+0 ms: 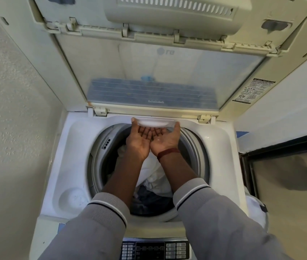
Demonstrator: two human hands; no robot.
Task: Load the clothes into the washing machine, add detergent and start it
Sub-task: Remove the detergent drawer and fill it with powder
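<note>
The fingertips of the left hand (139,141) and right hand (164,140) vanish beneath the white drawer (154,123) at the far rim, so how they meet its underside cannot be told. Both forearms (124,175) cover the middle of the clothes (154,178) in the drum (195,147). The control panel (155,249) is cut off by the near edge, its button labels too small to read. The sticker (253,91) on the right of the raised lid (148,72) is likewise illegible, and the lid's top runs past the far edge.
</note>
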